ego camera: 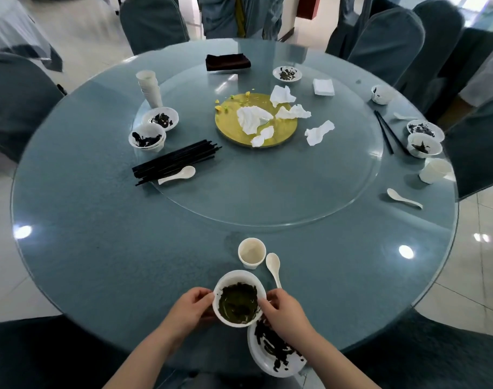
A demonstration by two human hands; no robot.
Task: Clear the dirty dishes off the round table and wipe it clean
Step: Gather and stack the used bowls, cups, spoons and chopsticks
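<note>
Hands, left [189,306] and right [286,313], grip dirty bowl [238,299] above plate [270,357] overhanging table edge [80,313].

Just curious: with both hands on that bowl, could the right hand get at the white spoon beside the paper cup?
Probably yes: the spoon lies uncovered just beyond the right hand, though that hand grips the bowl now.

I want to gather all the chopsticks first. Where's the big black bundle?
The chopstick bundle lies on the left of the glass turntable, just nearer than two dirty bowls, with a white spoon beside it.
</note>
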